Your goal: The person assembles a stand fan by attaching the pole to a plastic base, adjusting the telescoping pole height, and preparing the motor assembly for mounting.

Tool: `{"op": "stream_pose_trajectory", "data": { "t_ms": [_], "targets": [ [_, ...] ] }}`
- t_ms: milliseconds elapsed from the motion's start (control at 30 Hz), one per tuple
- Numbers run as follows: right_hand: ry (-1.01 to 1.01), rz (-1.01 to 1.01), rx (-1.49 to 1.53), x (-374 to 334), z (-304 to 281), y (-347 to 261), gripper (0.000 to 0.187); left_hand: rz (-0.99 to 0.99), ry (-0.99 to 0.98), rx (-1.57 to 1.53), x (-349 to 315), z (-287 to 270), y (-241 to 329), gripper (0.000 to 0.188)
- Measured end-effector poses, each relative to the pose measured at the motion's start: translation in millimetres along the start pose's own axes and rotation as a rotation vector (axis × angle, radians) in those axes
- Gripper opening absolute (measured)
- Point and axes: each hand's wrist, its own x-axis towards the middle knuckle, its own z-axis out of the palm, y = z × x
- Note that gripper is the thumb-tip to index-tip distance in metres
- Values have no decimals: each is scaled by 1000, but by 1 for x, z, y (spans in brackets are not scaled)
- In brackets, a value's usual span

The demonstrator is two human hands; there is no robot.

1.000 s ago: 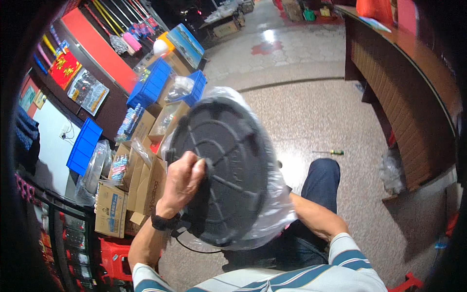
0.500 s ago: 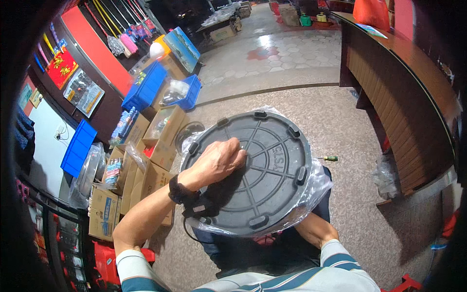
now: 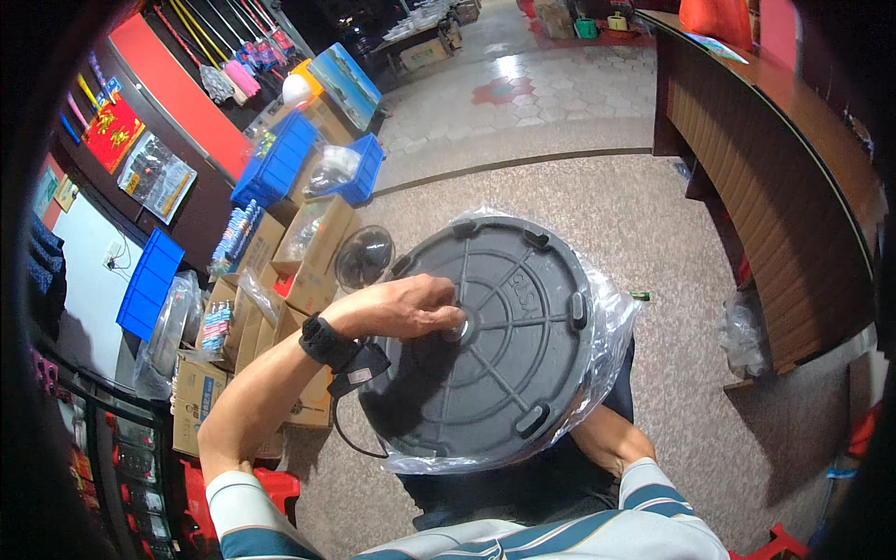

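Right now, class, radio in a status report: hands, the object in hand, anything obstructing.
Left hand on centre hub of round dark-grey ribbed plastic disc, underside up. Right hand hidden beneath the disc. Clear plastic bag round its rim. Nothing on top of it.

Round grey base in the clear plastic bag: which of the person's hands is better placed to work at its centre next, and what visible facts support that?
Probably the left hand: its fingertips already sit at the hub of the round grey base. The right forearm reaches under the base; its hand is hidden.

Brown cardboard boxes (image 3: pixel 245 329) stack at left below blue crates (image 3: pixel 277 161), near a red wall sign (image 3: pixel 112 133).
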Motion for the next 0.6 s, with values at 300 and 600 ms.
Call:
{"op": "stream_pose_trajectory", "data": {
  "t_ms": [300,600],
  "targets": [
    [-21,49,53,-7,0,2,20,205,413,-64,-39,31,-13,35],
    [-3,14,252,37,11,-16,17,176,893,-285,-109,42,-27,18]
  ]
}}
